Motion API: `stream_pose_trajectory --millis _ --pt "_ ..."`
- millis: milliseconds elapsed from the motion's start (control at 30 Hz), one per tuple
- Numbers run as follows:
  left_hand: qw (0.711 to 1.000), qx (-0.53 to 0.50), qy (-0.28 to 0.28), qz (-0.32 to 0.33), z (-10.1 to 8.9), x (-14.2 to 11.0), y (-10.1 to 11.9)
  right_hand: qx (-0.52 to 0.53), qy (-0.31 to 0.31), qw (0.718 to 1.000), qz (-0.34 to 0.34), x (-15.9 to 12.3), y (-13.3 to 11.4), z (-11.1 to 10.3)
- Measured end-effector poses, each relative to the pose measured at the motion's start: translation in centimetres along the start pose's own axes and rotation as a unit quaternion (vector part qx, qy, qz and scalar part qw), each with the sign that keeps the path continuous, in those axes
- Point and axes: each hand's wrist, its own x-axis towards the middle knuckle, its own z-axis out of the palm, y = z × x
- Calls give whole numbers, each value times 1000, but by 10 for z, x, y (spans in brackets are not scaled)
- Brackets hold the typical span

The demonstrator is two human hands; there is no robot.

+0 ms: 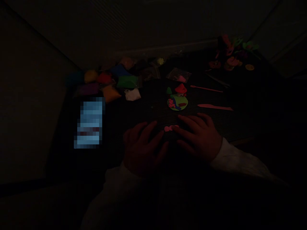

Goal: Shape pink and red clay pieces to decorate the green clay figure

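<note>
Small flattened pieces of pink modelling clay (168, 128) lie in a short row on the dark table between my hands. One finger of my right hand (200, 137) rests on the right end of the row, the fingers spread. My left hand (145, 148) is to the left, its fingers apart and holding nothing. Just beyond stands a clay scene on a light green round base (184, 103), with a red-topped mushroom (181, 89), a green cone (169, 90) and a blue strip (177, 107). The light is very dim.
Bags of coloured clay, among them a green bag (128, 81) and an orange bag (111, 93), lie at the back left. A lit phone (90, 123) is at left. Right of the scene are a pink clay knife (214, 107) and a thin pink tool (206, 88).
</note>
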Motion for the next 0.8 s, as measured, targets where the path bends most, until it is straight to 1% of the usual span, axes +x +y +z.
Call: stream_pose_trajectory --millis 167,367,500,600,667,800 --pt "1000 1 -28 -3 0 3 2 -2 -4 1000 -4 0 0 -1" --pt "1000 -6 -19 -4 1 3 2 -2 8 1000 -8 0 0 0" --pt "999 1 -46 -12 0 5 3 -1 0 1000 -6 0 1 0" --pt "998 1 -61 -7 -1 5 4 -1 -2 1000 -4 0 1 1" --pt "998 -1 -64 -4 -1 5 4 -1 -1 1000 -5 0 1 1" --pt "999 -8 -44 -11 -1 5 3 0 4 1000 -6 0 0 0"
